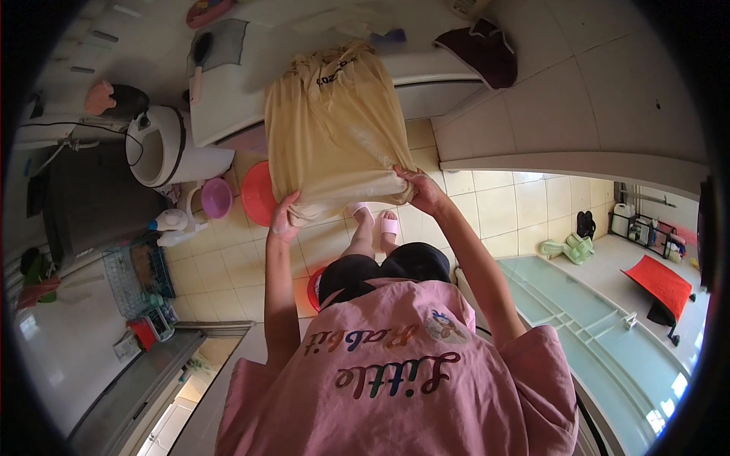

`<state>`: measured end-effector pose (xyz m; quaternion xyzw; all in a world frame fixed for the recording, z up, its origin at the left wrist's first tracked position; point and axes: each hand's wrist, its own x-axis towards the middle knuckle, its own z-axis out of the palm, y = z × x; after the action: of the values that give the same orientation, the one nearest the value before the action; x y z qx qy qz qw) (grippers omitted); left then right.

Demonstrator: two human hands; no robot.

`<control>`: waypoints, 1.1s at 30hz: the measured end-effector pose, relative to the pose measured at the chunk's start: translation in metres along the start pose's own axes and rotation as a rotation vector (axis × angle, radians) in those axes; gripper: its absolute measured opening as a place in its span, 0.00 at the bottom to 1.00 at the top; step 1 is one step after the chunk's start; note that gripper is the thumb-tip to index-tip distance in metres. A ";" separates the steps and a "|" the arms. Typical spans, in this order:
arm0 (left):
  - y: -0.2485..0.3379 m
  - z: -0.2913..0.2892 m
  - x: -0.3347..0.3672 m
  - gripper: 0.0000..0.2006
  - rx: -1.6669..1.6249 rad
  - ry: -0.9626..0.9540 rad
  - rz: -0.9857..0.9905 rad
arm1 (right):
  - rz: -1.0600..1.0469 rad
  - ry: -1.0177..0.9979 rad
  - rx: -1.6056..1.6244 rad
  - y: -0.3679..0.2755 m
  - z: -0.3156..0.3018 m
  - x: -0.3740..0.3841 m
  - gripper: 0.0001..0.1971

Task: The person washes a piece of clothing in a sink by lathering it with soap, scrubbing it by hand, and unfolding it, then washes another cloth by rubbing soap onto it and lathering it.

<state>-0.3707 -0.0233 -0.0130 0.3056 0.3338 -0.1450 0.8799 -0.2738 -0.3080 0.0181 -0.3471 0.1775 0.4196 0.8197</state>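
A pale yellow garment is stretched toward me, its far end gathered and lying over a white counter. Dark printing shows near the gathers; what kind of garment it is, I cannot tell. My left hand grips its near left corner, thumb on top. At the near right corner, my right hand is closed on the same cloth. Both arms reach forward, and the near edge hangs in folds between the hands. The fingers under the cloth are partly hidden.
On the counter lie a brush and a dark maroon cloth. A red basin and a purple basin stand on the tiled floor, left of the garment. Beyond them is a white tub. Glass panels are at right.
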 end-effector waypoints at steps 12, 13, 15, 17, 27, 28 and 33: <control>-0.031 0.076 0.002 0.20 -0.092 -0.015 0.014 | -0.296 0.054 -0.194 -0.001 0.077 -0.001 0.17; -0.029 0.082 0.002 0.20 -0.117 0.013 -0.020 | -0.294 0.086 -0.329 -0.005 0.085 -0.001 0.18; -0.020 0.107 -0.004 0.20 -0.210 -0.137 -0.034 | -0.383 0.208 -0.533 -0.008 0.098 -0.001 0.20; -0.020 0.114 0.000 0.22 -0.284 -0.194 -0.019 | -0.514 0.232 -0.946 0.008 0.106 0.009 0.18; 0.005 0.143 0.031 0.19 -0.126 -0.160 -0.050 | -0.949 0.197 -2.059 -0.029 0.160 0.065 0.19; 0.015 0.146 0.033 0.19 -0.079 -0.202 -0.057 | -0.884 0.342 -1.950 -0.040 0.163 0.070 0.18; 0.076 0.151 0.052 0.19 0.011 -0.161 0.145 | -1.071 0.279 -2.018 -0.009 0.195 0.068 0.18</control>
<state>-0.2226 -0.0628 0.0744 0.3210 0.2382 -0.1069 0.9104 -0.2268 -0.1330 0.1183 -0.9196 -0.3205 -0.0735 0.2151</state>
